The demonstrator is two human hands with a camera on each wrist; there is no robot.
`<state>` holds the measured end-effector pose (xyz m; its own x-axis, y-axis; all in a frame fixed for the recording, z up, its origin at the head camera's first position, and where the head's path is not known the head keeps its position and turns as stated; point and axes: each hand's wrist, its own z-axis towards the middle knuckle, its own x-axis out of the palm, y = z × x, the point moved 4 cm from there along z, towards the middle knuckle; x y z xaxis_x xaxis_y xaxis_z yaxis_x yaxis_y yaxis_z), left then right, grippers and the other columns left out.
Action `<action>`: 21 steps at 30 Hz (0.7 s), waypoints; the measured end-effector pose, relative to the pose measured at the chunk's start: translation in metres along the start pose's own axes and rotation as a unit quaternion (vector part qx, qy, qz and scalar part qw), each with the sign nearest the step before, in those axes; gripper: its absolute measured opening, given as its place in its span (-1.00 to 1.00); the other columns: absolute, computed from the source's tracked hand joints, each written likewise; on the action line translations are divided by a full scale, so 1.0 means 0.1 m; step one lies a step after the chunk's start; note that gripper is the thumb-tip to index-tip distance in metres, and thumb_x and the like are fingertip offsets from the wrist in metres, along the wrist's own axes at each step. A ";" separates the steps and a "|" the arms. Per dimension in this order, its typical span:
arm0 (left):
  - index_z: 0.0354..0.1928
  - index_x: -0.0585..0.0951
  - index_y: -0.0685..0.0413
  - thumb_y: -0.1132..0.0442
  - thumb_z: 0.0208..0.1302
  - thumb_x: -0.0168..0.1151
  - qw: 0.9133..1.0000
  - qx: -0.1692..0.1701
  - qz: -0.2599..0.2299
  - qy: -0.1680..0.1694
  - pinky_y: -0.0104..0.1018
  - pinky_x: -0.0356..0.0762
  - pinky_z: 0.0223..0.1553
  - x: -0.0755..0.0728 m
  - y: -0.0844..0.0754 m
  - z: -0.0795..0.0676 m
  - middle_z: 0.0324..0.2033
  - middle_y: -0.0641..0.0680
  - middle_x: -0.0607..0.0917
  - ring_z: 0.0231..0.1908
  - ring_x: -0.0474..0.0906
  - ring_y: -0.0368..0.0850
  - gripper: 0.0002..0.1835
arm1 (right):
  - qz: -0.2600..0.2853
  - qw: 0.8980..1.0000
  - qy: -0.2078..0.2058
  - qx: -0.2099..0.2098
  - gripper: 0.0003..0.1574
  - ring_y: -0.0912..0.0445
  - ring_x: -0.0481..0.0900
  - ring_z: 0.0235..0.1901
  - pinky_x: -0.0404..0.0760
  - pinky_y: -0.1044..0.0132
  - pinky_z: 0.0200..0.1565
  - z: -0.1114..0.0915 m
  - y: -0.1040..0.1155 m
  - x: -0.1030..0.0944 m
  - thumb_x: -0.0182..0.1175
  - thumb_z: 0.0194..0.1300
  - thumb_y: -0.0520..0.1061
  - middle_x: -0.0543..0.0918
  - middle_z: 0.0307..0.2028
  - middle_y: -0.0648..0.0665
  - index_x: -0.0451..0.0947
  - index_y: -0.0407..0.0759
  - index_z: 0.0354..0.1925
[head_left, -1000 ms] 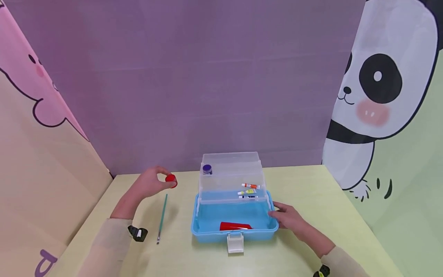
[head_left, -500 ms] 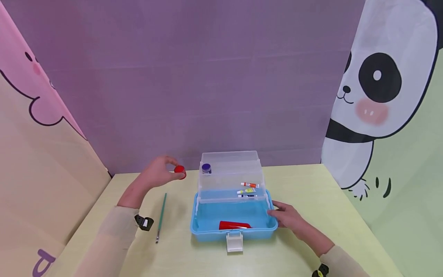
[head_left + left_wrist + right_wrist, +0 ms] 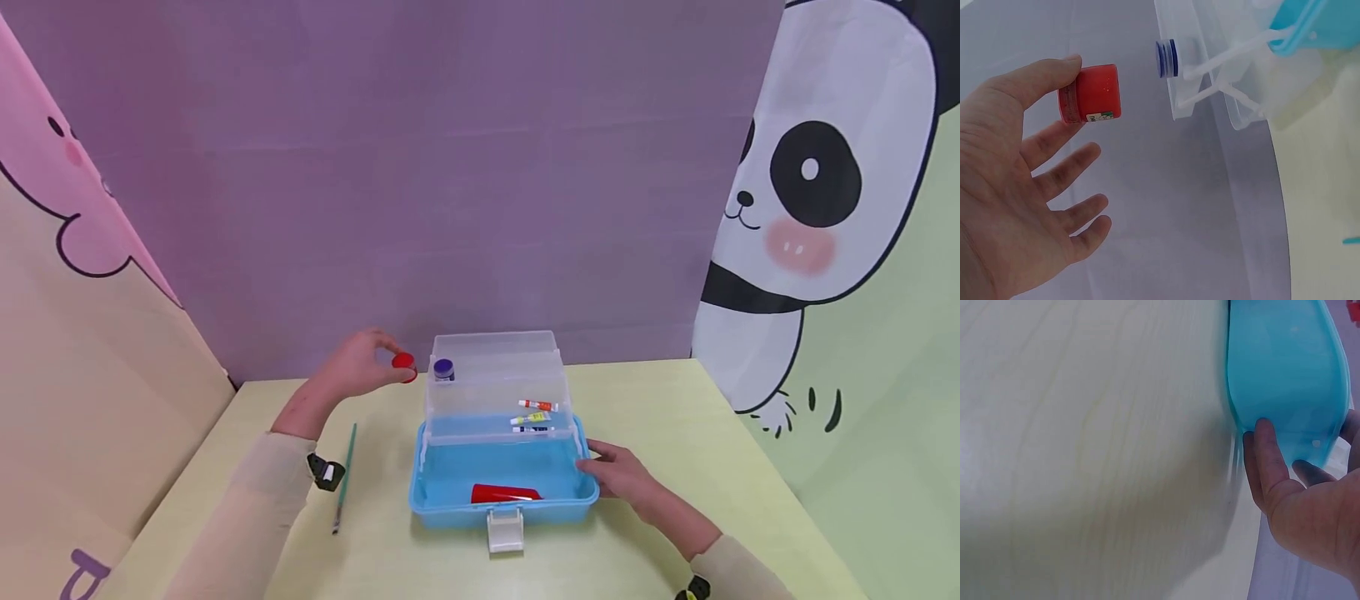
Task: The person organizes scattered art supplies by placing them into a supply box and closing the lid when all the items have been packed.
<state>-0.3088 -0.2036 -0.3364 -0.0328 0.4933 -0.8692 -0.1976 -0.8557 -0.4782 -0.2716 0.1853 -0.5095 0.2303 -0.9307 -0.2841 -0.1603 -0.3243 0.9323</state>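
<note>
My left hand [image 3: 358, 367] pinches a small red paint jar [image 3: 1094, 94] between thumb and index finger, the other fingers spread apart. It holds the jar in the air, just left of the raised clear trays of a blue box [image 3: 487, 458]. In the upper tray [image 3: 498, 358] a purple-lidded jar [image 3: 443, 369] stands at the left end. My right hand [image 3: 622, 477] grips the box's right end, thumb over the rim and fingers along the outer wall [image 3: 1285, 381]. A red tube [image 3: 504, 493] lies on the box floor near the front.
Several small paint tubes [image 3: 534, 417] lie in the lower clear tray [image 3: 465, 427]. Left of the box, a teal-handled paintbrush [image 3: 346, 475] lies on the table [image 3: 645, 567]. A white latch [image 3: 506, 531] hangs at the box front. A purple backdrop [image 3: 480, 183] rises behind.
My left hand has carried the red paint jar up and to the right, closer to the upper tray. My right hand keeps its hold on the box.
</note>
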 end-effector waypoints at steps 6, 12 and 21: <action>-0.02 0.65 0.15 -0.01 0.09 0.43 1.000 -0.002 -0.009 0.005 0.02 0.62 -0.13 0.05 -0.10 0.10 0.08 0.20 0.51 0.12 0.37 0.20 -0.52 | 0.006 1.000 0.001 0.001 -0.23 -0.12 0.67 -0.16 0.68 0.02 -0.19 -0.01 0.01 0.00 0.30 0.26 -0.05 0.58 0.05 -0.36 0.33 -0.37 0.32; -0.03 0.64 0.17 0.02 0.09 0.45 1.000 0.010 -0.022 -0.002 -0.02 0.64 -0.15 0.06 -0.15 0.17 0.06 0.20 0.51 0.10 0.39 0.19 -0.52 | -0.001 1.000 -0.004 0.004 -0.19 -0.13 0.66 -0.15 0.69 0.02 -0.21 0.02 0.00 -0.01 0.32 0.25 -0.01 0.56 0.07 -0.37 0.32 -0.35 0.34; 0.00 0.63 0.13 0.02 0.06 0.47 0.999 0.006 -0.037 0.008 -0.04 0.65 -0.19 0.12 -0.25 0.28 0.08 0.20 0.51 0.11 0.39 0.19 -0.50 | 0.001 1.000 -0.008 0.010 -0.20 -0.10 0.67 -0.17 0.69 0.04 -0.21 0.03 -0.03 -0.01 0.32 0.25 -0.02 0.57 0.06 -0.36 0.33 -0.34 0.33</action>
<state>-0.3318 -0.1724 -0.3311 -0.0010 0.5532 -0.8331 -0.2112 -0.8144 -0.5405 -0.2744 0.1864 -0.5132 0.2147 -0.9338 -0.2861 -0.1796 -0.3257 0.9283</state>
